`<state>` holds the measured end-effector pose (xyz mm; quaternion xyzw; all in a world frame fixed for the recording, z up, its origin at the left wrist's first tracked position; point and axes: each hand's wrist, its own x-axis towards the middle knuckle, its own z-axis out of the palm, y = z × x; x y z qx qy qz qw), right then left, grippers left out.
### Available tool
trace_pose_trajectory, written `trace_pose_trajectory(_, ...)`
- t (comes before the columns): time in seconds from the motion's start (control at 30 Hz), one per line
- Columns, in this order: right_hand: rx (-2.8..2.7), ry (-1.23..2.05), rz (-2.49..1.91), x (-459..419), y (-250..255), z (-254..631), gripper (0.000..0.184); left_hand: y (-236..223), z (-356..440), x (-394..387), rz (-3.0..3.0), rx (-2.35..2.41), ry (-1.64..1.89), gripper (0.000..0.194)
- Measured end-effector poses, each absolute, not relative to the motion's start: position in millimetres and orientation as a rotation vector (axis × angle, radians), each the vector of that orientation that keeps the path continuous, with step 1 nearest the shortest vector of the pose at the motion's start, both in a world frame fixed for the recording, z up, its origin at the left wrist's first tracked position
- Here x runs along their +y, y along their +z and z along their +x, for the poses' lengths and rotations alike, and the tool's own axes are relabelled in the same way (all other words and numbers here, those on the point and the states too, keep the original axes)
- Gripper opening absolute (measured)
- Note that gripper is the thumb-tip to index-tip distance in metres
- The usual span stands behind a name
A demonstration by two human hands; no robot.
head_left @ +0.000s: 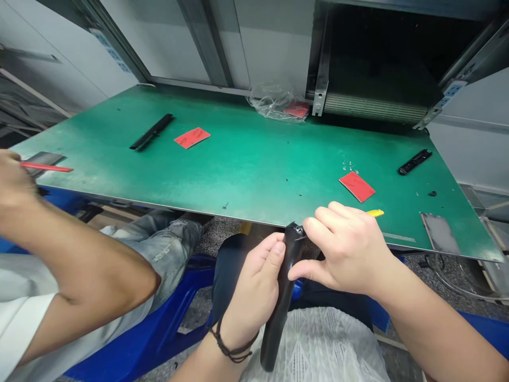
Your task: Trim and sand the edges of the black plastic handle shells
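Note:
My left hand (260,281) is wrapped round a long black plastic part (275,330), which slants down over my lap. The part's upper end, just beyond the table's front edge, looks hollow with uneven inner edges. My right hand (344,249) is curled at that upper end, its thumb against the part's side. From behind the right hand's knuckles sticks out the yellow end of a slim tool (375,213). The tool's working end is hidden by the fingers, so its kind does not show.
On the green table (246,164) lie red sandpaper-like pieces (357,186), a long black part (151,132), a short black part (414,162), a grey plate (439,232) and a clear plastic bag (274,103). At left, a co-worker's hand (16,178) holds a red strip (47,167).

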<state>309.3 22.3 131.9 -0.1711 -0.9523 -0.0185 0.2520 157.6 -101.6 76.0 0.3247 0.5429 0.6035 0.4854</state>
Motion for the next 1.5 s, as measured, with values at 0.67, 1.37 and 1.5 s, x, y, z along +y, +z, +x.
trace_pose_trajectory(0.67, -2.548, -0.127, -0.467, 15.2, 131.5, 310.9, 0.064, 74.8, 164.1, -101.0, 0.730, 1.221, 1.478, 0.041)
trace_pose_trajectory(1.37, -2.483, -0.072, -0.582, -10.2, 114.1, 302.6, 0.076, 78.6, 166.1, -99.0, 0.579, 1.255, 1.553, 0.044)
trace_pose_trajectory(1.5, -2.514, -0.005, -0.577, -16.0, 109.2, 302.0, 0.078, 78.0, 162.2, -97.0, 0.544, 1.309, 1.541, 0.046)
